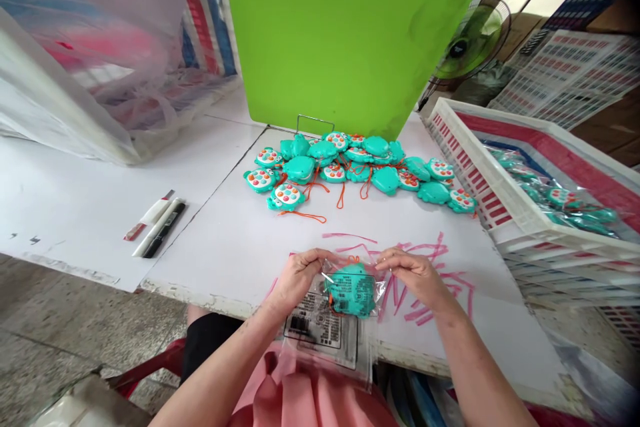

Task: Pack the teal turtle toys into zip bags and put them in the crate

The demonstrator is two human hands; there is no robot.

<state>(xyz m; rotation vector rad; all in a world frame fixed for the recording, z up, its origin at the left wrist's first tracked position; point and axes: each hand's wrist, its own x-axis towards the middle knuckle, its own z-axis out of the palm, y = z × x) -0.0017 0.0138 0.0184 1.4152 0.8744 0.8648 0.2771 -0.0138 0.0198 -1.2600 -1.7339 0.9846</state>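
Observation:
My left hand (303, 273) pinches the upper left edge of a clear printed plastic bag (379, 288). The fingers of my right hand (413, 270) are closed on the bag's upper right corner. Inside the bag lies a teal turtle-shaped toy (353, 287), back side up, with an orange cord loop by the bag's top edge. Beneath it, a stack of flat printed bags (325, 333) hangs over the table's front edge. Farther back is a heap of loose teal toys (300, 168) with white, dotted button faces and orange cords.
A large green board (330, 33) stands behind the heap. To the right, a white crate (525, 230) holds bagged toys (565, 197). Markers (164, 228) and a red-and-white cutter-like tool lie on the left. A big translucent bag (125, 100) sits back left. A fan (470, 40) stands beyond.

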